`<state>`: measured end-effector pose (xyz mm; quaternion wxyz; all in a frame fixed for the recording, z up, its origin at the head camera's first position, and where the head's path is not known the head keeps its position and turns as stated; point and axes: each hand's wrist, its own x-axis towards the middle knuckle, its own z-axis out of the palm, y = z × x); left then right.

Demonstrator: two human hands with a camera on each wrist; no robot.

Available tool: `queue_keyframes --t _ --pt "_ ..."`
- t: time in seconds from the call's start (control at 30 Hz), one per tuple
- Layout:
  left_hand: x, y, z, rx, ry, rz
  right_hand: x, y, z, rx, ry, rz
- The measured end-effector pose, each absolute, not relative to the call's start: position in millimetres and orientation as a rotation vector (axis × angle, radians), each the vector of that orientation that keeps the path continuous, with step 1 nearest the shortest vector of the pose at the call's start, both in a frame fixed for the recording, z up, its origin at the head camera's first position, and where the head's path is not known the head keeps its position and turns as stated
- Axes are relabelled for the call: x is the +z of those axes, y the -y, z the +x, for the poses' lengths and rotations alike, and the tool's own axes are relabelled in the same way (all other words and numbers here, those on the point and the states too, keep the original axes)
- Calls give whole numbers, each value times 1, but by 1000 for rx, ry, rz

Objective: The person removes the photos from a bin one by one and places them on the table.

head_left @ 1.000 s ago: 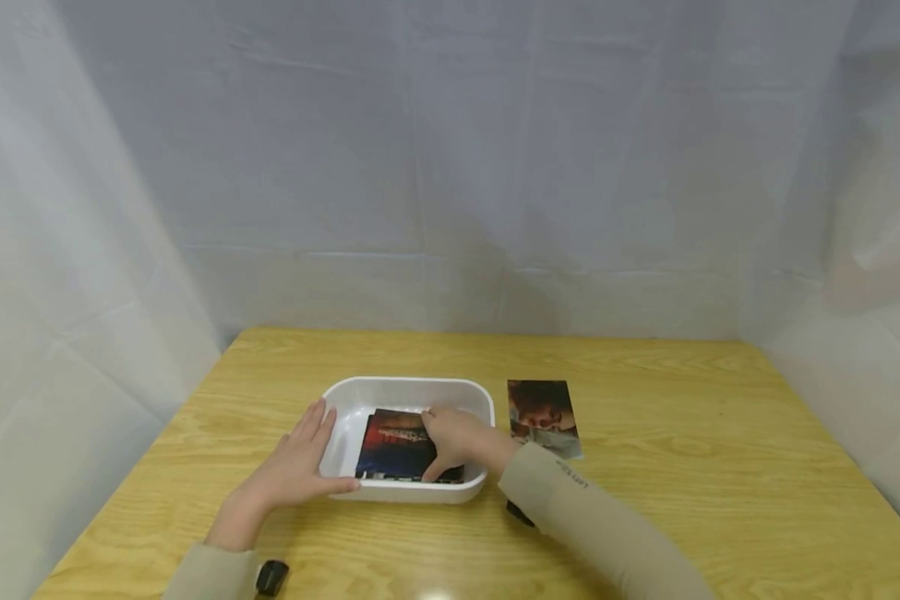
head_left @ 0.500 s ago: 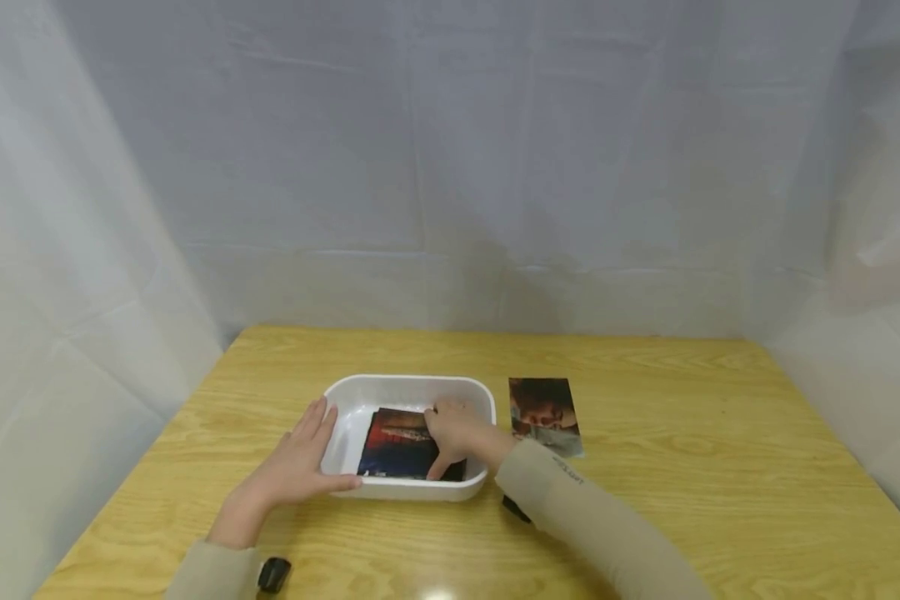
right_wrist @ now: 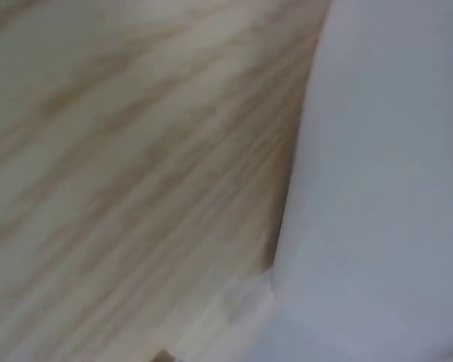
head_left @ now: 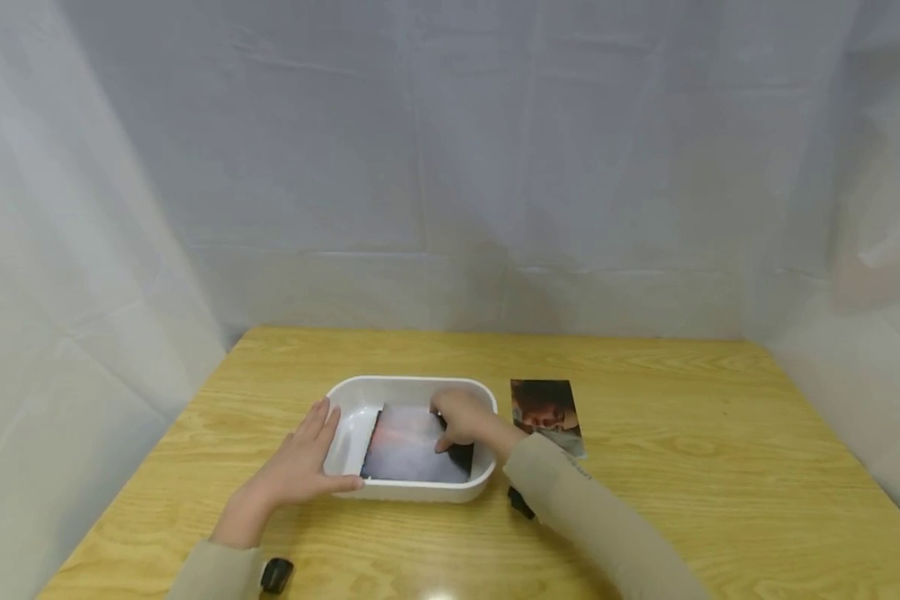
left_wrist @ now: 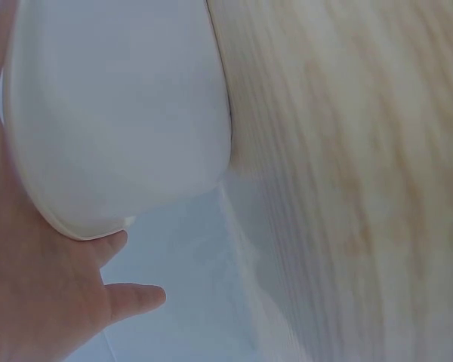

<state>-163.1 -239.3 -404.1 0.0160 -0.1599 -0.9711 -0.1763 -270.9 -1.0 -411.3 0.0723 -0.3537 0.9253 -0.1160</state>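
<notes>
A white plastic basin [head_left: 427, 492] stands on the table with a stack of photo prints [head_left: 412, 446] inside. The top print reflects pale light, and a dark strip shows along the right of the stack. My right hand [head_left: 468, 418] reaches in over the basin's right side, thumb and fingers pinching the print's right part; the fingertips are partly hidden. My left hand [head_left: 292, 458] rests on the basin's left rim with straight fingers, its thumb along the near rim. In the left wrist view, the left hand [left_wrist: 49, 286] lies against the basin's outer wall [left_wrist: 121, 113].
Another photo print [head_left: 546, 408] lies on the wooden table [head_left: 660, 417], right of the basin and partly behind the right sleeve. Small black devices [head_left: 277, 575] show at both wrists. White sheeting [head_left: 450, 167] hangs behind and at the sides.
The top print has turned from dark red and blue to pale glare, as its tilt has shifted. My right hand has drawn slightly up and right; the left hand stays put.
</notes>
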Motion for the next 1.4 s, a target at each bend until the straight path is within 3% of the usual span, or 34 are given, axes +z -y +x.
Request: queue_keyframes --t 0.2,0.6,0.83,1.17,1.4 --pt "-405 238 -164 -532 3015 -493 -404 -4 -268 -362 -2906 -1119" --pt "-404 238 -165 -524 3008 -493 -377 -27 -267 -844 -2747 -1084" --pt "-402 236 -165 -506 3009 -483 -366 -50 -269 -1200 -2551 -770" --pt "-403 232 -167 -529 3008 -503 -360 -132 -264 -1652 -2379 -469" --pt "-404 233 -166 -523 3002 -507 -371 -209 -268 -1610 -2455 -314"
